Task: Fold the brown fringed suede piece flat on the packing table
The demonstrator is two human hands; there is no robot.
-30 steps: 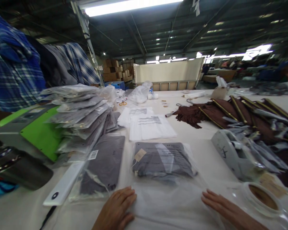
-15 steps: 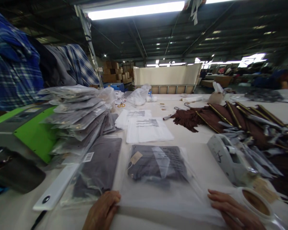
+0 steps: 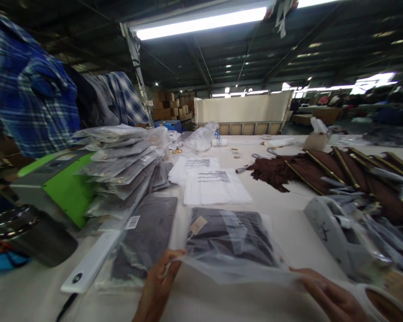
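Note:
A clear plastic bag (image 3: 235,272) lies in front of me, its near edge lifted and pulled up like a flap. Inside sits a dark grey folded fabric item (image 3: 210,239) with a tan paper tag (image 3: 198,225). My left hand (image 3: 161,279) pinches the bag's near left corner between thumb and fingers. At the near right corner, my right hand (image 3: 329,290) is closed on the plastic, slightly blurred. Left of the bag lies another bagged dark grey item (image 3: 154,223) with a barcode label (image 3: 133,222).
A leaning stack of bagged items (image 3: 121,161) stands left beside a green machine (image 3: 69,185) and a dark flask (image 3: 36,237). White printed bags (image 3: 218,188) lie ahead. At right are a grey tape dispenser (image 3: 336,237), a tape roll (image 3: 383,299) and brown zippered fabric (image 3: 319,167).
Both hands have raised the bag's near edge and moved it away from me, over the front of the dark item. The camera view has shifted a little left.

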